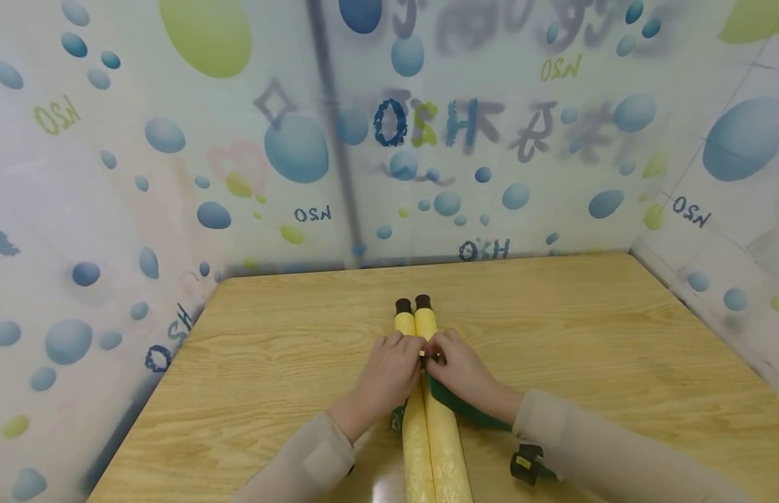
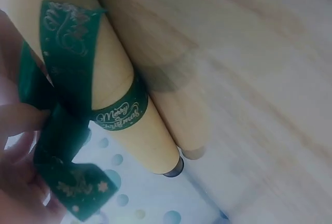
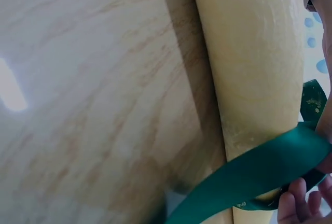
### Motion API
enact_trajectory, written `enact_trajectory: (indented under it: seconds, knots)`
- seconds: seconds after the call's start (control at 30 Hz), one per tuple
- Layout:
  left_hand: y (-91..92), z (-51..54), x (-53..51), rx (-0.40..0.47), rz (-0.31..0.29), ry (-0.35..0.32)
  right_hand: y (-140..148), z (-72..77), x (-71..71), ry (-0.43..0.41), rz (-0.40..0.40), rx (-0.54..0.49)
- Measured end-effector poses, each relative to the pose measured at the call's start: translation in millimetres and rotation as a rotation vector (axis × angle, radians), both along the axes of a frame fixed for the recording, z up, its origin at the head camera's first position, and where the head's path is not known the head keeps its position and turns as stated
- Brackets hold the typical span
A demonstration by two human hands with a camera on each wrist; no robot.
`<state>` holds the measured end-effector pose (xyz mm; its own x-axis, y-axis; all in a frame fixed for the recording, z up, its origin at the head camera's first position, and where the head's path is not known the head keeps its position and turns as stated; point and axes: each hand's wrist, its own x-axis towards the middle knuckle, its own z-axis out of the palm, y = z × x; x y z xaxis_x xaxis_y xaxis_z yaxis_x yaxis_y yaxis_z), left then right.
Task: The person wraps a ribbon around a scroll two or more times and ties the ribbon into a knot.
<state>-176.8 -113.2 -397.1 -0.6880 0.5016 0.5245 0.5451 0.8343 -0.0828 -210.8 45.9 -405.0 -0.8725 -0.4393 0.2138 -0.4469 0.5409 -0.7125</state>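
Observation:
Two long yellow tubes with black end caps lie side by side, pointing away from me. A green ribbon printed with "Merry Christmas" goes round them near the far end. My left hand pinches a length of it on top of the tubes, and one tail hangs loose in the left wrist view. Beside it, my right hand has thumb and fingers closed on the ribbon. A long strip runs off to the right, under the right forearm. The exact crossing between the fingertips is hidden.
The tubes rest on a wood-grain table. By the right sleeve is a black round object with a yellow label. Walls covered with blue and green bubble shapes enclose the table's back and sides.

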Motion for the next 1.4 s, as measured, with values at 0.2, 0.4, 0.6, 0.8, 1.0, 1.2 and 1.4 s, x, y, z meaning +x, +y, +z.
enact_trajectory:
  seconds: [0.2,0.4,0.6,0.8,1.0,1.2,1.4]
  knots:
    - [1.3,-0.3,-6.9,-0.041,0.012,-0.044,0.7,-1.7,-0.7,-0.044,-0.032,-0.051]
    - [2.9,-0.8,-11.6,-0.009,0.007,-0.084,0.5,-0.8,0.9,-0.054,-0.01,-0.065]
    - [3.5,-3.1,-14.6,-0.067,0.035,-0.078,2.9,-0.4,0.2,-0.047,0.048,-0.069]
    - [4.1,-4.5,-15.9,-0.111,0.106,-0.166,7.5,-0.2,-0.6,-0.079,0.116,-0.07]
    - [3.7,-3.2,-13.9,-0.068,0.149,-0.214,12.9,-1.3,-4.7,-0.266,0.082,-0.213]
    - [4.8,-3.5,-13.9,-0.053,0.152,-0.205,12.3,-2.4,-6.5,-0.354,0.124,-0.285]
    - [5.3,-5.5,-14.2,-0.134,0.132,-0.152,13.9,-0.6,-10.7,-0.45,0.165,-0.242]
